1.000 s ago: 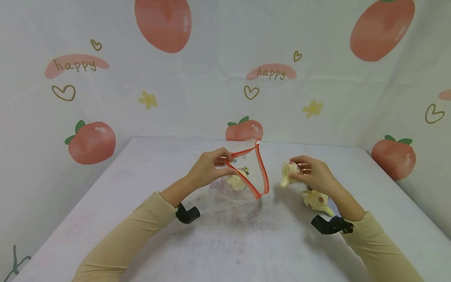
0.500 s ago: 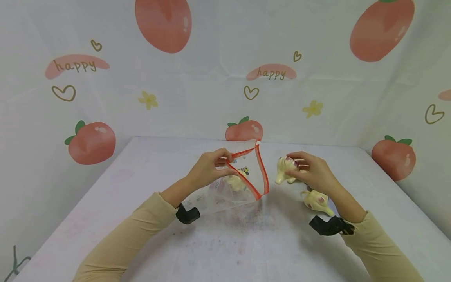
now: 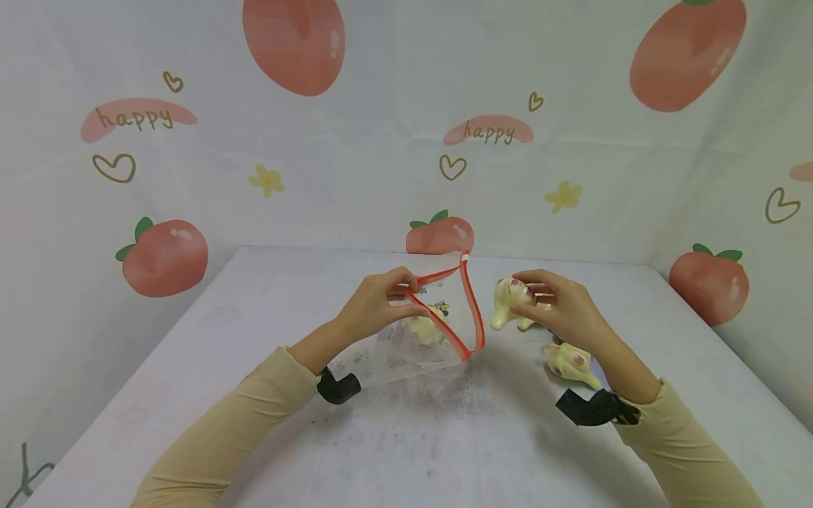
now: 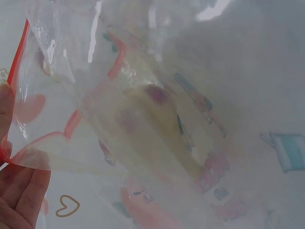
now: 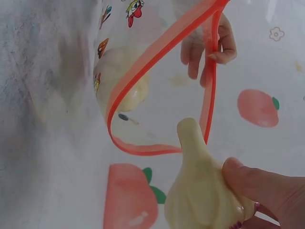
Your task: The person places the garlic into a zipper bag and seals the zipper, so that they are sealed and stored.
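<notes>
A clear zip bag (image 3: pixel 480 328) with a red-edged mouth is held up by my left hand (image 3: pixel 380 302), which pinches its rim. The mouth gapes toward the right. Through the printed plastic shows a garlic bulb (image 3: pixel 424 330), blurred in the left wrist view. My right hand (image 3: pixel 567 305) grips another garlic bulb (image 5: pixel 202 191), cream with purple patches, thumb on one side and fingers on the other. Its stem points at the bag mouth in the right wrist view, while the bulb stays outside, just right of the opening in the head view.
One garlic bulb (image 3: pixel 574 365) lies on the white table (image 3: pixel 406 451) below my right wrist. Part of another bulb (image 3: pixel 526 324) shows behind the right fingers. A fruit-printed cloth (image 3: pixel 356 190) hangs behind the table.
My right hand has lifted the garlic slightly and carried it left toward the bag mouth, uncovering part of a bulb behind it. The left hand and the bag stay nearly still.
</notes>
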